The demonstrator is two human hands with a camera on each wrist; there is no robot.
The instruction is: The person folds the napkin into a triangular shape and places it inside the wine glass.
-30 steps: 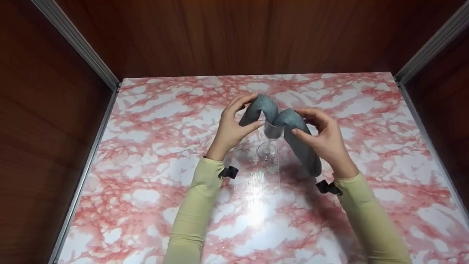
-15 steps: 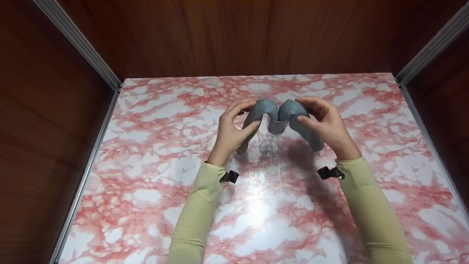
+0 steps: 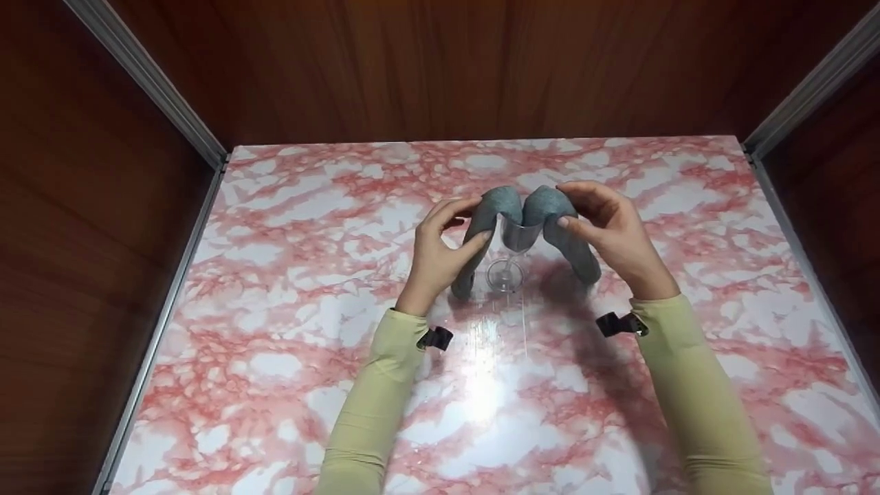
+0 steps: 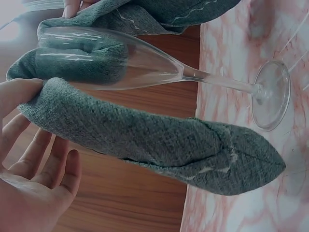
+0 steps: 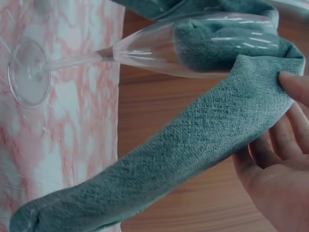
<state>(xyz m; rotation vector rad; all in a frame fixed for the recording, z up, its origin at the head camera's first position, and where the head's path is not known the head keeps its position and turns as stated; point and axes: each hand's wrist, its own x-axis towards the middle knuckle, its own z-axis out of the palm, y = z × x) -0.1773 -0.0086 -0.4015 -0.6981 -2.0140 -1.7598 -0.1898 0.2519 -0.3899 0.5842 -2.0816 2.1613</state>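
A clear stemmed glass stands upright on the table between the two hands. The middle of a folded grey-green cloth napkin is tucked down into its bowl, filling about the upper half. Both ends of the napkin drape over the rim and hang outside, one on each side. My left hand pinches the left drape near its top between thumb and fingers. On the other side, my right hand pinches the right drape just below its bend. In the wrist views the glass's foot rests on the tabletop.
The tabletop has a red and white marbled pattern and a bright glare spot in front of the glass. Dark wood panels with grey metal edging enclose the back and sides. Black wrist cameras sit at both cuffs.
The right hand rose slightly, and its drape swung from a slanted hang to a shorter-looking one. Both napkin folds drew closer over the rim. The left hand shifted a little downward.
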